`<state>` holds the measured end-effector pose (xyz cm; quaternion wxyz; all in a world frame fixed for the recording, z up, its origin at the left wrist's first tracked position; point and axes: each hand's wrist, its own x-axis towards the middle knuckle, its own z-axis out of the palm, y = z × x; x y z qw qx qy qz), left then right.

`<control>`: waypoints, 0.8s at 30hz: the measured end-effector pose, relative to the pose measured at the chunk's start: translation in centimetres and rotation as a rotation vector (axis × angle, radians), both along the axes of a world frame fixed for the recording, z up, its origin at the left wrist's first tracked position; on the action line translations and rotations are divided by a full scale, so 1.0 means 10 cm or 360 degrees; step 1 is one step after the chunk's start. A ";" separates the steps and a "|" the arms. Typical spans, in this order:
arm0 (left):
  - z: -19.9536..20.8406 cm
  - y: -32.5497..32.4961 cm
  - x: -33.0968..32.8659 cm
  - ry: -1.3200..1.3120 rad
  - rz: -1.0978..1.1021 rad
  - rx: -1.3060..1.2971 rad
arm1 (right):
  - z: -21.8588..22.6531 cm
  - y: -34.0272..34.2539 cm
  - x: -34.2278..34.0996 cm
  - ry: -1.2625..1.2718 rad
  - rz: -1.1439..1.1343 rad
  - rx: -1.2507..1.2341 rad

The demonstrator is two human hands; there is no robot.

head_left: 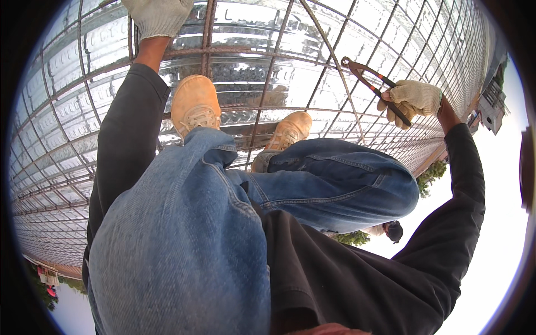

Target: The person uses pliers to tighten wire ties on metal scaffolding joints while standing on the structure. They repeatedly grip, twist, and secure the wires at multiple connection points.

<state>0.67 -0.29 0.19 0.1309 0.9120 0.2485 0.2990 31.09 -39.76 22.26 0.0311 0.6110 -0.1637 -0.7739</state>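
My right hand [414,98], in a pale knit work glove, grips a pair of pincers [368,82] by the handles. Dark handles with orange bands are spread apart, and the tool's head points up and left above the steel bars. My left hand [158,17], gloved the same way, is at the top edge beside a bar of the rebar mesh [237,51]. Its fingers are cut off by the frame, so its grip does not show.
Shiny ribbed metal decking [254,84] lies under the mesh. My tan shoes [195,103] stand among the bars, with my jeans-clad knees bent. A thin bar [326,42] crosses the grid diagonally. Another person [392,230] is partly visible beyond my knee.
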 end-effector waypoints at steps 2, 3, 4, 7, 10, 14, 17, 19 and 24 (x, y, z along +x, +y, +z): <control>0.08 0.00 -0.02 0.0040 -0.0029 -0.0025 | 0.05 -0.06 -0.19 -0.0211 0.0069 0.0102; 0.10 0.02 -0.02 0.0037 -0.0016 -0.0025 | 0.03 -0.26 -0.24 -0.0292 -0.0039 0.0260; 0.10 0.03 -0.03 0.0031 -0.0003 -0.0015 | 0.00 -0.44 -0.28 -0.0372 -0.0148 0.0430; 0.03 0.03 0.03 0.0074 0.0008 0.0031 | 0.02 -0.48 -0.66 -0.0649 -0.0050 0.0451; -0.30 0.13 -0.10 0.0367 0.0078 0.0212 | -0.05 -0.45 -1.02 -0.0761 -0.0318 0.0607; -0.26 0.14 0.00 0.0021 -0.0003 0.0404 | -0.24 -0.45 -1.53 -0.0755 -0.0581 0.0908; -0.19 0.12 -0.01 0.0041 0.0016 0.0351 | -0.34 -0.46 -1.92 -0.0936 -0.0480 0.0996; 0.00 -0.10 0.04 -0.0194 0.0175 -0.0386 | -0.41 -0.55 -2.08 -0.1017 -0.0324 0.1046; 0.68 -1.09 0.15 -0.0095 -0.0413 -0.1960 | -0.51 -0.52 -2.42 -0.1287 -0.0314 0.0991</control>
